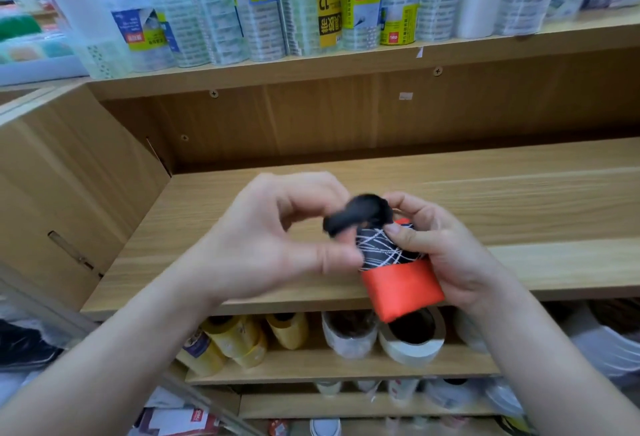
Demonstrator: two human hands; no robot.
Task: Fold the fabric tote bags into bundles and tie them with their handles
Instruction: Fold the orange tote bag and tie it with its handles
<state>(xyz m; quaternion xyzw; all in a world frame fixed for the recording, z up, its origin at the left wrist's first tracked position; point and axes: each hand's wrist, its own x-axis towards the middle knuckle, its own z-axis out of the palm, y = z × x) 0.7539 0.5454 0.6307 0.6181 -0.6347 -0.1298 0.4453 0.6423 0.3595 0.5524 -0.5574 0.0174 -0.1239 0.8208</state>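
Folded orange-and-black fabric tote bundle (398,273) held above front edge of light wooden shelf (519,214); right hand (446,252) wraps bundle; left hand (277,238) pinches blurred black handle loop (356,216) atop bundle; tape rolls (412,338) below shelf.

Single head-worn wide-angle view. Looks forward and down, from just above the forearms. Close range: left hand (263,241), right hand (446,248) and folded tote bag (401,285) at frame centre, near the lens. Faces wooden shelving (519,193) head-on, shelves above and below in frame. Heavy bending of straight edges toward the borders.
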